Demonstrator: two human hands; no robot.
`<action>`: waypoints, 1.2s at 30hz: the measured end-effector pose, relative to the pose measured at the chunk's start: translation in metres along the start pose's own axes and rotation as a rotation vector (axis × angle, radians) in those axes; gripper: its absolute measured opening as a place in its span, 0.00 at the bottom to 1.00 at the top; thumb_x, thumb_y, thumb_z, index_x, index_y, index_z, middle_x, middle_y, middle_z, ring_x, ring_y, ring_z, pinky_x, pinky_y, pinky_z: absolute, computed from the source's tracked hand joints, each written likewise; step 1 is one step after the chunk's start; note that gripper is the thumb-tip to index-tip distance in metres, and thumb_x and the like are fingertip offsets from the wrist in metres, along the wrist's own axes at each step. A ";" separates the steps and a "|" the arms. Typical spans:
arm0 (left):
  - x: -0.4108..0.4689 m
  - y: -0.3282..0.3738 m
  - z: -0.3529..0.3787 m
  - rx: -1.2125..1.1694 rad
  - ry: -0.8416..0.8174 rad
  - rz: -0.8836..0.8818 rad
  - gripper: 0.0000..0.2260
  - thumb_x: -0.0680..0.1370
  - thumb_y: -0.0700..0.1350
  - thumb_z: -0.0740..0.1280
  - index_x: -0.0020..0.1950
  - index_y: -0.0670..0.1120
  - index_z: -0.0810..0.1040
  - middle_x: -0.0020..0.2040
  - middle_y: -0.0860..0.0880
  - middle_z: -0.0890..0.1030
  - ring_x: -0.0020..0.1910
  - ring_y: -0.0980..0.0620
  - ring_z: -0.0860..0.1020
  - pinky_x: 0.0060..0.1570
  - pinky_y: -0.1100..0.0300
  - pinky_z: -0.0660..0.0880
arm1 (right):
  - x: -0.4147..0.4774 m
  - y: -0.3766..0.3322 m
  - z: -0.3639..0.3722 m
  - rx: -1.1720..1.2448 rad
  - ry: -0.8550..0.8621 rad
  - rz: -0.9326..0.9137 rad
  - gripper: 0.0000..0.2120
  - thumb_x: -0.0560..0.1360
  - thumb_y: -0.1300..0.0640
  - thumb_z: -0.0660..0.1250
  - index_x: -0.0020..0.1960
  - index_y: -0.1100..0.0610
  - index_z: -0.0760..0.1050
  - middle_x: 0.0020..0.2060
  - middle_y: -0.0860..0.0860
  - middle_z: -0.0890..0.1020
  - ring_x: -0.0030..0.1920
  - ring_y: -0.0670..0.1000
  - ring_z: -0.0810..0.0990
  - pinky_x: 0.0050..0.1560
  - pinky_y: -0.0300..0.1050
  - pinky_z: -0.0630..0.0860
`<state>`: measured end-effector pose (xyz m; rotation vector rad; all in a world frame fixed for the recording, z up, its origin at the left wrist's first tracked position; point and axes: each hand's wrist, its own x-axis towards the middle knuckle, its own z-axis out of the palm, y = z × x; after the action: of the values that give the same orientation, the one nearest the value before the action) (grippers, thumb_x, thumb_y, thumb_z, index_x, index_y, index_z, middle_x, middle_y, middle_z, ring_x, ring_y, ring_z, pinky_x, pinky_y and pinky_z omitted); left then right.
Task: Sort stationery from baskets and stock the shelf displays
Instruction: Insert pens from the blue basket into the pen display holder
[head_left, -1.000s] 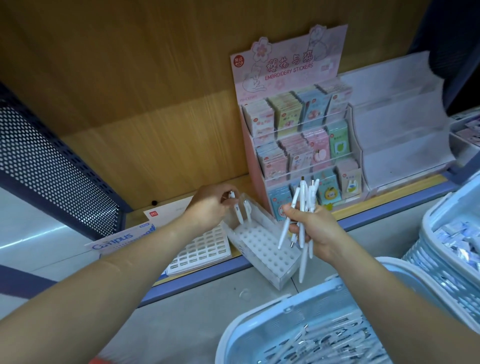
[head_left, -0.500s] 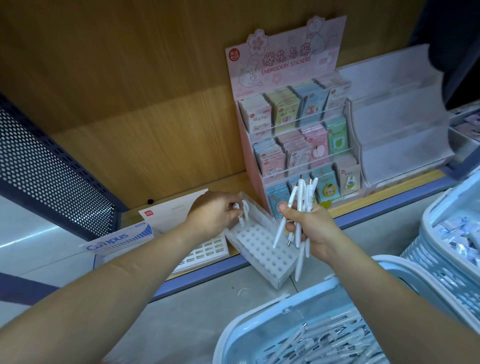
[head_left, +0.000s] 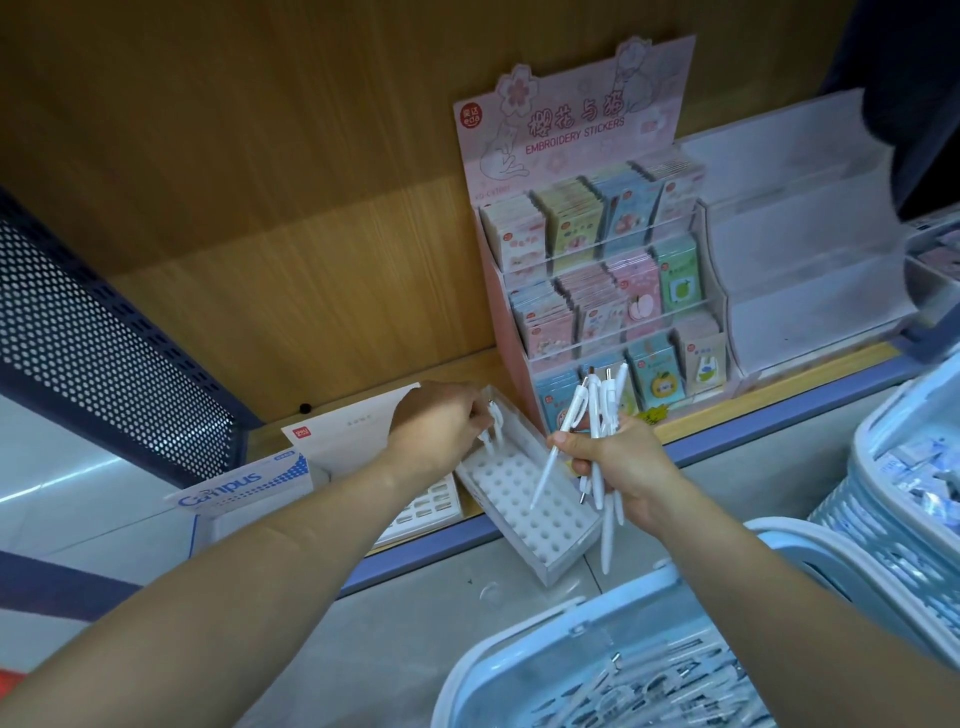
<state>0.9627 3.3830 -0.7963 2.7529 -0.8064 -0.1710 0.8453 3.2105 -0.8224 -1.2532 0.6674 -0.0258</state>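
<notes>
Since a second ago left hand (head_left: 441, 423) lowers its pinched pen (head_left: 491, 421) into a far-corner hole of the pen tray (head_left: 524, 499) overhanging the shelf's front edge, while right hand (head_left: 623, 467) fists the spare pens (head_left: 602, 415) close for feeding.

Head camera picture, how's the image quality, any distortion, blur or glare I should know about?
Head view: wide-angle bending curves the shelf edge and stretches both forearms at the bottom; the pens in the near basket are smeared and soft; a pale sheen lies on the floor at far left; the sticker display is sharp enough to read; lighting is even, with soft shadow under the left hand.
</notes>
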 end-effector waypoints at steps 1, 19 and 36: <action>0.001 0.001 0.002 0.023 0.012 -0.004 0.06 0.78 0.51 0.66 0.47 0.53 0.82 0.44 0.53 0.83 0.42 0.51 0.80 0.44 0.55 0.77 | 0.000 0.000 0.000 0.008 -0.002 0.002 0.06 0.70 0.67 0.74 0.44 0.62 0.78 0.39 0.62 0.80 0.28 0.49 0.72 0.35 0.47 0.72; 0.008 0.050 -0.054 -0.518 -0.175 0.034 0.14 0.76 0.54 0.71 0.54 0.46 0.82 0.45 0.51 0.83 0.36 0.58 0.78 0.36 0.64 0.75 | -0.017 -0.020 0.013 0.024 -0.169 -0.045 0.08 0.70 0.69 0.74 0.42 0.61 0.76 0.28 0.52 0.77 0.25 0.48 0.71 0.28 0.39 0.71; 0.000 0.010 -0.071 -0.106 -0.186 -0.015 0.03 0.73 0.44 0.75 0.46 0.48 0.84 0.41 0.55 0.80 0.43 0.57 0.78 0.45 0.63 0.74 | -0.013 -0.017 0.008 0.214 -0.010 0.140 0.07 0.77 0.66 0.61 0.47 0.63 0.77 0.29 0.53 0.70 0.27 0.50 0.73 0.20 0.38 0.66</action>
<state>0.9712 3.3903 -0.7257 2.6720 -0.7978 -0.4651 0.8446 3.2164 -0.8006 -0.9986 0.7229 0.0244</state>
